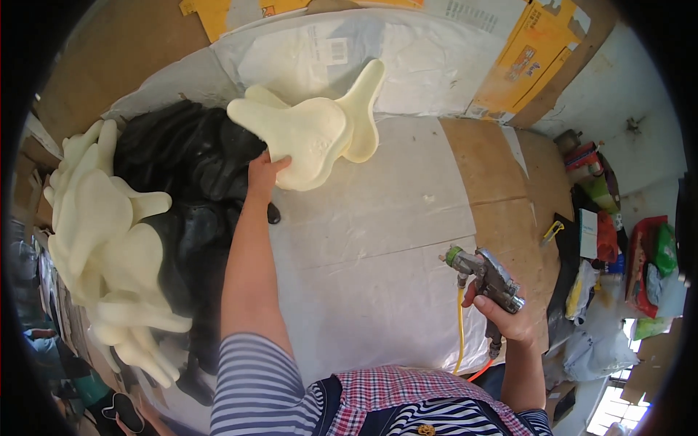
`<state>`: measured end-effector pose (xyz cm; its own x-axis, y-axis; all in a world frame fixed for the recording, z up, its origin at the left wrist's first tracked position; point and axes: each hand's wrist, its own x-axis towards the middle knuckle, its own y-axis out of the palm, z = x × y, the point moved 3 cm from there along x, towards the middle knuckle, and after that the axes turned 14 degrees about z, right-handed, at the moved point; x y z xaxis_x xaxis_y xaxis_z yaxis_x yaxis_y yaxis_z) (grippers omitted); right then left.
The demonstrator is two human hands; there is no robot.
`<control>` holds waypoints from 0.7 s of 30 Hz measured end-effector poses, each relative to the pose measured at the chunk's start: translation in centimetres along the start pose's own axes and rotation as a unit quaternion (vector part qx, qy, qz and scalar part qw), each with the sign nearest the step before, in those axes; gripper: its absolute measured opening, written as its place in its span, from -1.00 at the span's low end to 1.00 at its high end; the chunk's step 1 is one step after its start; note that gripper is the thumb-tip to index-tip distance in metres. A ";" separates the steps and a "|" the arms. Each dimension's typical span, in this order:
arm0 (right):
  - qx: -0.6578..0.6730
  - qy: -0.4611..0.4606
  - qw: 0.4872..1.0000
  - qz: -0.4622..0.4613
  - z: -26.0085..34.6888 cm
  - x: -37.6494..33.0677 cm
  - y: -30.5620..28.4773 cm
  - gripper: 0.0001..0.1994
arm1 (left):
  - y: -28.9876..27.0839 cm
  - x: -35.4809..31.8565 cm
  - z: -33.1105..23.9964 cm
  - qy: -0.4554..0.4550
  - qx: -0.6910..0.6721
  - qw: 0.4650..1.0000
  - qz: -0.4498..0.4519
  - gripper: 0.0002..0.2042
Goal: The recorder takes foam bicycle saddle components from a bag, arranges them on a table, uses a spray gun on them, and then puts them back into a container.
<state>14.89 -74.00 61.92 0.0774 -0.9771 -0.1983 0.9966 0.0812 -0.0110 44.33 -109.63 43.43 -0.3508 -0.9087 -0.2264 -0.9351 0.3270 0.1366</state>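
Currently, left hand [267, 173] grips the near-left edge of a cream piece [309, 134], thumb on top, other fingers mostly hidden. Piece is at the far side of the tabletop [371, 291]. Right hand [509, 324] closes round a spray gun [488, 279], nozzle aimed left; yellow hose [460, 327] below. Left: black pieces [190, 149], then a cream pile [102, 207].

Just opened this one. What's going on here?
A person's left hand grips a cream lobed piece by its near edge, toward the far side of a white-covered work surface. The right hand holds a spray gun, its nozzle pointing left, with no spray visible. At the left lie a heap of cream pieces and, beside it, a heap of black pieces.
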 end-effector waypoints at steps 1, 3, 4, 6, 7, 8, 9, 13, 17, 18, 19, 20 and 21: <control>0.002 -0.007 1.000 0.000 -0.4 0.1 0.0 -0.43 | -0.4 -1.0 -0.1 0.026 -0.004 1.000 -0.014 -0.68; -0.027 0.015 0.999 -0.011 -1.2 0.3 -0.2 -0.42 | -0.8 -3.9 -0.1 0.072 -0.017 0.997 -0.037 -0.70; -0.060 0.036 0.997 -0.019 -1.7 0.4 -0.6 -0.42 | -2.0 -5.5 -1.3 0.089 -0.025 0.993 -0.070 -0.71; -0.043 0.022 0.999 0.013 -1.3 1.3 0.4 -0.42 | -12.7 -9.2 -5.3 0.165 -0.059 0.973 -0.152 -0.56; -0.038 0.017 0.999 0.029 -1.3 1.5 0.6 -0.42 | -15.7 -10.7 -9.2 0.224 -0.092 0.949 -0.200 -0.54; -0.046 0.007 0.998 0.034 -1.3 1.6 0.8 -0.44 | -21.0 -12.9 -14.0 0.184 -0.059 0.941 -0.279 -0.54; -0.035 -0.002 0.998 0.047 -0.9 1.4 1.1 -0.44 | -26.4 -15.5 -18.9 0.286 -0.103 0.923 -0.236 -0.49; -0.045 0.023 0.998 0.029 -2.1 2.1 -0.1 -0.45 | -21.3 -14.5 -24.8 0.352 0.028 0.848 -0.394 -0.46; -0.023 0.019 1.000 -0.003 -2.7 2.2 -1.4 -0.46 | -9.9 1.7 -15.9 0.227 0.007 0.961 -0.160 -0.60; -0.025 0.023 0.999 -0.014 -2.8 1.9 -1.8 -0.46 | -5.0 4.7 -12.7 0.174 0.002 0.980 -0.097 -0.58; -0.037 0.028 0.999 -0.010 -2.7 1.7 -2.0 -0.45 | -1.8 7.2 -10.3 0.105 0.009 0.993 -0.058 -0.55; -0.053 0.035 0.998 -0.012 -2.7 1.6 -2.5 -0.45 | 1.3 9.6 -7.7 0.092 0.039 0.995 -0.013 -0.50; -0.052 0.032 0.998 -0.013 -2.5 1.6 -2.5 -0.45 | 2.5 11.9 -5.8 0.089 0.066 0.994 0.000 -0.44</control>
<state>12.43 -75.32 59.19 0.0463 -0.9649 -0.2586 0.9897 0.0793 -0.1188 38.09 -121.14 46.69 -0.3468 -0.9366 -0.0501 -0.9379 0.3469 0.0066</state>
